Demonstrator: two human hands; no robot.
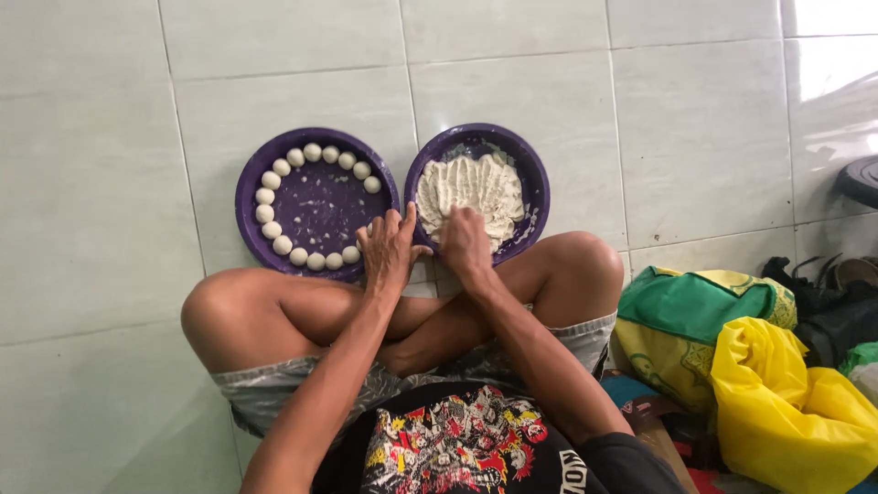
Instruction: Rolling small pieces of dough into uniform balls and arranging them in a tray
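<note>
I sit cross-legged on a tiled floor with two purple round trays in front of my knees. The left tray (315, 201) holds several small white dough balls (271, 180) set in a ring along its rim. The right tray (530, 174) holds a mass of pale dough (471, 186). My left hand (389, 247) rests with fingers spread on the near edge of the right tray, between the two trays. My right hand (465, 242) presses into the near part of the dough, fingers curled into it.
At my right lie a green and yellow cloth bag (695, 316), a yellow plastic bag (786, 402) and dark items (837, 311). A dark round object (861, 180) sits at the right edge. Pale floor tiles (91, 183) surround the trays.
</note>
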